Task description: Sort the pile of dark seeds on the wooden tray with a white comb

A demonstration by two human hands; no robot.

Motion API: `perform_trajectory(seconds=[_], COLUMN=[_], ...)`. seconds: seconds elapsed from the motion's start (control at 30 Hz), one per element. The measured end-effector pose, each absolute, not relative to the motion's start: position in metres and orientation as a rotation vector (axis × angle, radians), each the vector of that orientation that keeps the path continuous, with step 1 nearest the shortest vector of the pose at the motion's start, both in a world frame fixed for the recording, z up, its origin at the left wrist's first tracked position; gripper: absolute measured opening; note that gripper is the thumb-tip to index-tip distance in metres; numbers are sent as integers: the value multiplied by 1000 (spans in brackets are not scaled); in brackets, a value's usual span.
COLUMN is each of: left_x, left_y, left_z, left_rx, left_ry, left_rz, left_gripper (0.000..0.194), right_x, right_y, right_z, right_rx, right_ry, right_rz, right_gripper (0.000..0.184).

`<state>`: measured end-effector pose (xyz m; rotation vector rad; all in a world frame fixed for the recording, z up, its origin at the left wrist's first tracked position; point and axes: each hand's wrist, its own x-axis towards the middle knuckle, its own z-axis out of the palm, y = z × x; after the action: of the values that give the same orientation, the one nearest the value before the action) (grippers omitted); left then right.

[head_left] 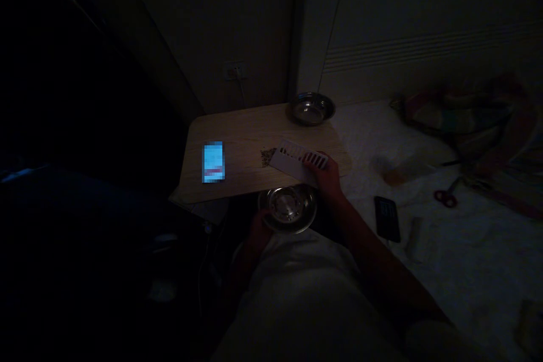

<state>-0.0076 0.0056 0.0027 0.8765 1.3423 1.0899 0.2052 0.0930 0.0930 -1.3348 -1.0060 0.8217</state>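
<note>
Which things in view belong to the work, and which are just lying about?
In use: slotted white plate in right hand; metal bowl in left hand; dark grains on table.

Apparently lying about: lit screen; dark phone; red scissors; far bowl.

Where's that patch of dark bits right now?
In the head view, the dark bits lie near the middle of the wooden tabletop, at the left end of the white card in the right hand.
</note>
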Motion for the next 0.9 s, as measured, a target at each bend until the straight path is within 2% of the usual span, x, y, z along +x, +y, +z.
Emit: perform_trajectory(seconds=[0.33,0.9], left_x=[-14,-11], left_y=[4,5], left_z=[0,8], left_rx=[967,885], left_ry=[1433,1431], left_rz=[1065,1056], left_gripper=[31,27], right_x=[212,219], right_y=[94,95], right_z=[95,99], right_rx=[-1333,-1314], right_ry=[-1006,-966], right_rz=[804,683], right_gripper=[30,28])
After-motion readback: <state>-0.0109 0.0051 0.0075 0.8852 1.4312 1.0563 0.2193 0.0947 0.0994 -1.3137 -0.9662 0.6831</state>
